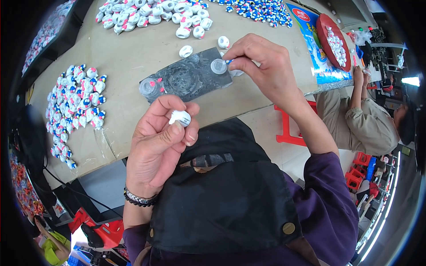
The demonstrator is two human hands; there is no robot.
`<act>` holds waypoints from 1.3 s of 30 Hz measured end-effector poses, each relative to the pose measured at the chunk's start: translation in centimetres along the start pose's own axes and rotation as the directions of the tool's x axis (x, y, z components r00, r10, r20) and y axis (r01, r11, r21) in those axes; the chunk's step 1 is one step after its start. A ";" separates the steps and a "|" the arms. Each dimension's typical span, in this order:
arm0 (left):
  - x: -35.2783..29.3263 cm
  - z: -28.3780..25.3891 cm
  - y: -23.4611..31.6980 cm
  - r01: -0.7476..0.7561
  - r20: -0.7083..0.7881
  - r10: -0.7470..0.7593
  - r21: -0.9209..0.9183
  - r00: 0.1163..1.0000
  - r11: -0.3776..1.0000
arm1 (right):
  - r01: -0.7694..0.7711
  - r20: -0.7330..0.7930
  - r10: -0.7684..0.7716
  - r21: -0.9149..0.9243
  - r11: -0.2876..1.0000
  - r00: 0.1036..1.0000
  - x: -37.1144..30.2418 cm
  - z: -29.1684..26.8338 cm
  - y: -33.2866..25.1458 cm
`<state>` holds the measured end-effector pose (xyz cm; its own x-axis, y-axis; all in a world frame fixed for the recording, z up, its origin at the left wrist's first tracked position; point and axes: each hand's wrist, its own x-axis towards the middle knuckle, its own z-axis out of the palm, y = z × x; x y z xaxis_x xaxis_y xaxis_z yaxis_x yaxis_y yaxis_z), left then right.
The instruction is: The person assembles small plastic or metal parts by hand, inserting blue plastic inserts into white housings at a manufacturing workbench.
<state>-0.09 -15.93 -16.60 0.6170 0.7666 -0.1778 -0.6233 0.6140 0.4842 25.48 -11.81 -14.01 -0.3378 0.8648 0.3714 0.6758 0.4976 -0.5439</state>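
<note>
Left hand [153, 141], palm up, pinches a white figurine [181, 117] bearing small dark print; right hand [265, 64], knuckles up, pinches a small blue piece [229, 62]

On my feed, the wearer has deep purple sleeves [326, 190], the right one ending near the elbow. I can make out a black apron bib [222, 204], round brass-coloured snaps [289, 228], brown straps [305, 249], and, around the left wrist [140, 189], a black beaded bracelet [144, 203] beside a silver-toned one.
</note>
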 end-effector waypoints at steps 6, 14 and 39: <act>-0.2 0.4 -0.6 0.017 -0.058 -0.020 -0.049 0.998 0.999 | 0.138 0.074 -0.126 -0.193 0.971 0.989 0.4 1.1 0.3; 0.2 -0.2 -0.8 0.032 0.031 -0.026 -0.219 0.999 0.975 | 0.144 0.099 -0.124 -0.232 0.962 0.987 0.3 1.2 0.3; 3.8 2.7 -2.1 -0.227 -0.111 0.267 0.282 0.957 0.932 | -0.194 -0.083 0.438 0.813 0.549 0.895 -1.8 1.6 -4.6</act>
<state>4.84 -14.79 -16.02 0.3711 0.9185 -0.1365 -0.5855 0.3455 0.7334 21.94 -15.55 -13.36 0.0480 0.9866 0.1561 -0.0955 0.1601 -0.9825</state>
